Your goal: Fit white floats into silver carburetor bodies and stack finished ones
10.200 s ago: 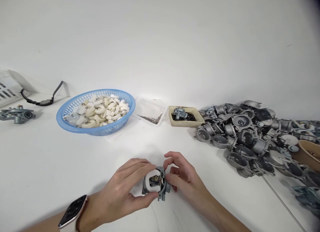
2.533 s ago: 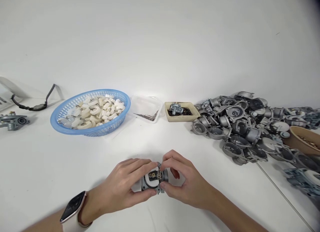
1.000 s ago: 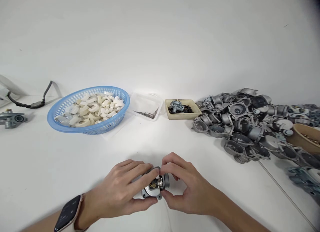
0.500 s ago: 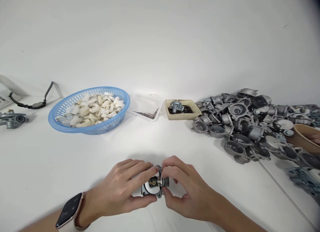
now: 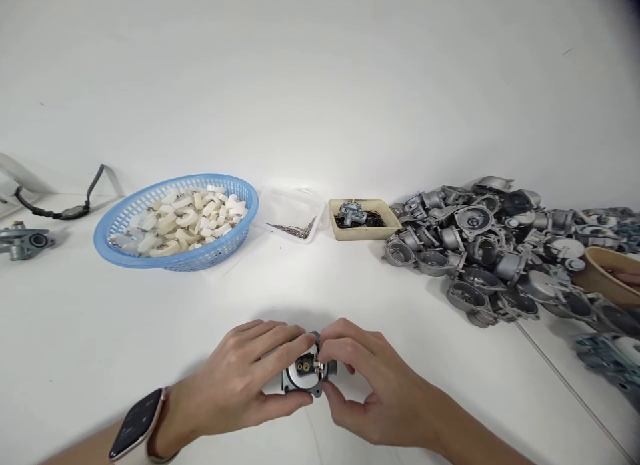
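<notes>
A carburetor (image 5: 301, 379) with a white float and small brass jets in its open bowl side lies low in the middle. My left hand (image 5: 250, 371) is closed around its left side, thumb along the near edge and fingers over the far edge. My right hand (image 5: 373, 385) is closed at the right side, its fingertips touching the float's metal hinge and its thumb against the near right edge. Whether a small pin sits between those fingertips is hidden.
Behind are a blue basket (image 5: 103, 241) of white floats, a clear tray (image 5: 270, 201) with thin metal pins and a cream box (image 5: 370, 235) holding black rings and a metal part. Carburetor bodies (image 5: 475, 251) are heaped right; another person's hand (image 5: 627, 277) is in a tan container (image 5: 600, 278).
The right fingertips have shifted slightly left and nearer over the hinge. The left hand keeps its grip on the carburetor, and the view has moved very slightly.
</notes>
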{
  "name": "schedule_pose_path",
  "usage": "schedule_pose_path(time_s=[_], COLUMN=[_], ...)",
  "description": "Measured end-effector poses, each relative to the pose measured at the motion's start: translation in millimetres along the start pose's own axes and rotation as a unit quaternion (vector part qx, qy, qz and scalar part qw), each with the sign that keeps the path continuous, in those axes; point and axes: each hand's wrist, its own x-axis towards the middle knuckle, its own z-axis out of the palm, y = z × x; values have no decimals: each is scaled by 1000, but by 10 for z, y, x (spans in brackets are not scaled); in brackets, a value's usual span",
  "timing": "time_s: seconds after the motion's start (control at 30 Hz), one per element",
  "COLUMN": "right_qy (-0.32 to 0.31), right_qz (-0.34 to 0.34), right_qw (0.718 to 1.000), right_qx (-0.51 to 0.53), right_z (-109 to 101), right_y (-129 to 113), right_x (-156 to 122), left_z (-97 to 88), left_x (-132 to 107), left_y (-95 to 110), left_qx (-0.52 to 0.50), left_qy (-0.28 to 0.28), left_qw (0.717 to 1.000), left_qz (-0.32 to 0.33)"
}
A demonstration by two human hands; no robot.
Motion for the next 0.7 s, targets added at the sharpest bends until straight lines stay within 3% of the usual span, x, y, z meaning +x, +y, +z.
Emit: schedule_pose_path(time_s=[0.47, 0.63, 0.7], right_qy=[-3, -29, -7], right_qz=[49, 42, 47], right_qw=[999, 998, 999], right_qx=[10, 39, 25], right_z=[-45, -41, -34], right_y=[-34, -25, -25], right_x=[17, 17, 16], left_z=[13, 12, 9], left_x=[5, 0, 0], left_y=[2, -1, -2], left_qx=[4, 2, 4], left_qy=[3, 6, -1], left_qw=[1000, 1000, 1000], left_qz=[-10, -5, -3])
